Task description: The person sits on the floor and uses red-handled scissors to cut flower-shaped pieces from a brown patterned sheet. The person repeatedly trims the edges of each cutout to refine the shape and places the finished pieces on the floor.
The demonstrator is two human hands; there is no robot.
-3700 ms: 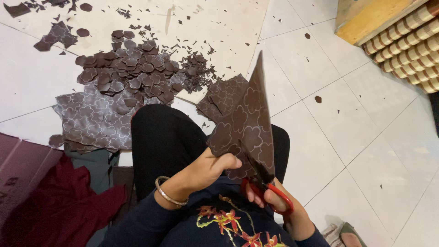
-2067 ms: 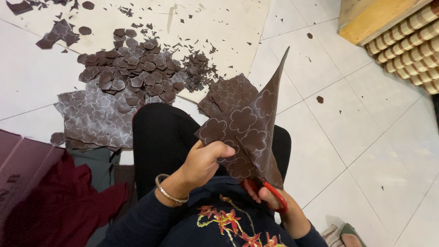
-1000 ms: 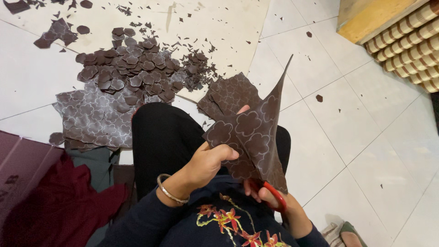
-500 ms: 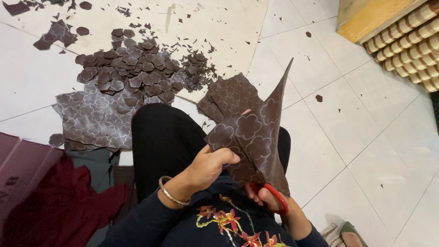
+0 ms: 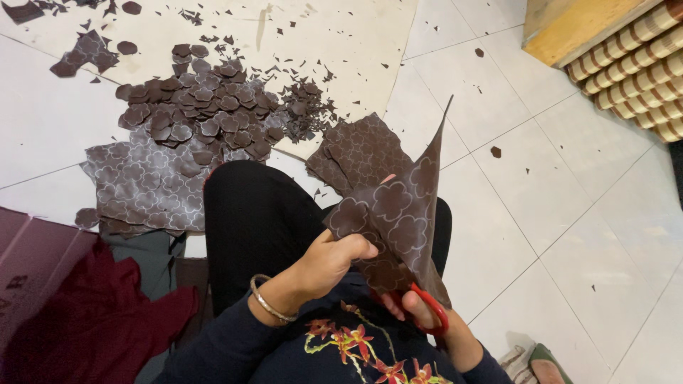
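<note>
The white tiled floor carries a pile of cut flower shapes toward its far left, beside a marked brown sheet lying flat. Over the person's lap stands a brown patterned sheet, its long axis running from the lap up to a point toward the far edge. The left hand pinches its lower left edge, fingers closed on it. The right hand, nearer the sheet's bottom edge, grips red-handled scissors from beneath; the blades are hidden behind the sheet.
</note>
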